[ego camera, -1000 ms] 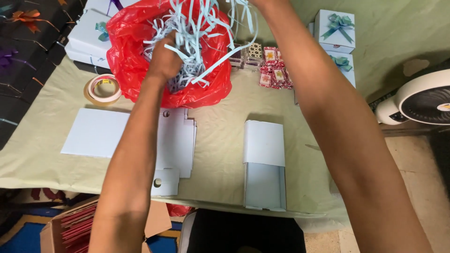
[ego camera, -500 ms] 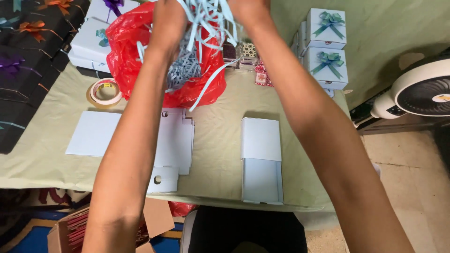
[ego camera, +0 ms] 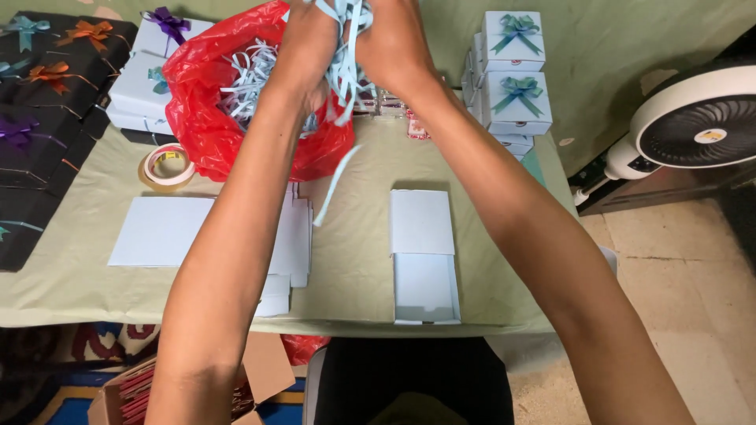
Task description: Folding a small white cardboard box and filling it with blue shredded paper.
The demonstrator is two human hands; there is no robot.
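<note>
Both bare forearms stretch forward and upward, converging near the top of the view. The left hand (ego camera: 309, 43) and right hand (ego camera: 387, 39) are raised close together, fingers curled in a closed grip, though the fingertips seem partly cut off.

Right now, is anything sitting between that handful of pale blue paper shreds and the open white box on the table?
Nothing visible. Both hands hold the paper shreds above the red bag; the open box lies nearer, with only bare tablecloth between.
</note>
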